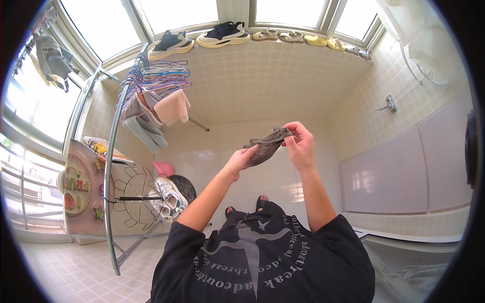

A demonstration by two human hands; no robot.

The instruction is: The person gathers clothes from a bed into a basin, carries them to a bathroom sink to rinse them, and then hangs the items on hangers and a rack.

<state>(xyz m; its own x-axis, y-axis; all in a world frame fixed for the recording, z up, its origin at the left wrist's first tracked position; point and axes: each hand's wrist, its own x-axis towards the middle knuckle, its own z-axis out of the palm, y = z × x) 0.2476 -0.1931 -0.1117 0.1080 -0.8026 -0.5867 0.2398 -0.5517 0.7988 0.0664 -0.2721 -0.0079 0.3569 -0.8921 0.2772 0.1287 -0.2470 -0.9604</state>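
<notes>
A small grey-brown sock (266,145) is stretched between my two hands in front of my chest. My left hand (241,159) pinches its lower end, and my right hand (300,144) grips its upper end by the cuff. Both forearms rise from the lower edge over my black printed shirt. My feet in sandals (246,206) show below on the white tiled floor.
A metal drying rack (112,166) with several hangers, a pink cloth (172,107) and grey garments stands at left. White sneakers (170,198) hang on it. Shoes and sandals line the window sill (283,43). A white cabinet (404,171) runs along the right.
</notes>
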